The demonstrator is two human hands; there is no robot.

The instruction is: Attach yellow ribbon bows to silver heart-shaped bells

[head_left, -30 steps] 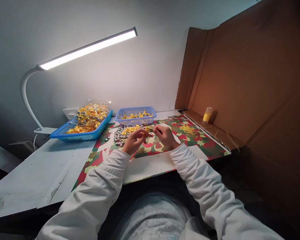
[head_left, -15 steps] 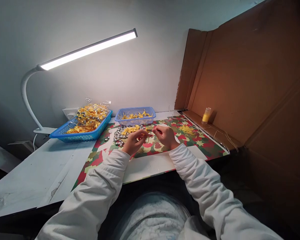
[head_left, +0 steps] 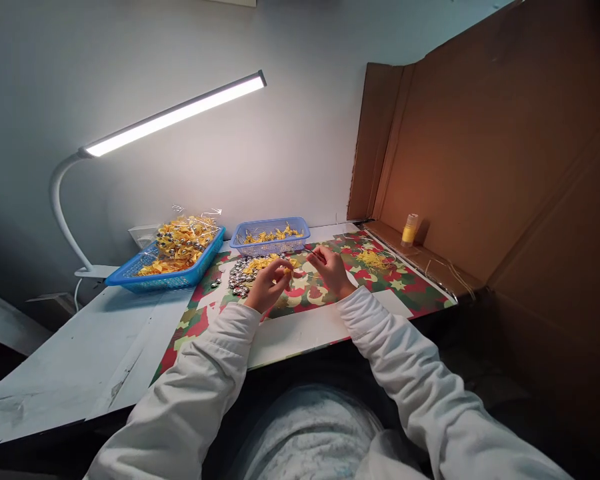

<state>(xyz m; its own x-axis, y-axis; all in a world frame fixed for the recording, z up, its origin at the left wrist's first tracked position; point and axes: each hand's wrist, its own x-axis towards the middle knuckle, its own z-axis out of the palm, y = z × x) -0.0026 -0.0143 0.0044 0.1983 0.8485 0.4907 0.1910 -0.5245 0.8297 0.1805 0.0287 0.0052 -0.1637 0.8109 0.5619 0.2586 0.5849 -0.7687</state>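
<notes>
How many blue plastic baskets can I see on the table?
2. The larger basket sits at the left under the lamp, full of yellow pieces. The smaller basket sits just beyond the hands, near the wall.

1. My left hand (head_left: pixel 267 285) and right hand (head_left: pixel 331 270) rest side by side on the mat (head_left: pixel 405 293).
2. Two baskets (head_left: pixel 271 235) stand behind them.
3. The lamp (head_left: pixel 175 113) hangs over the left.

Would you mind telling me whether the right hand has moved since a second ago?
Yes. The right hand has drawn slightly away from the left hand, toward the small blue basket, widening the gap between them over the patterned mat.
</notes>
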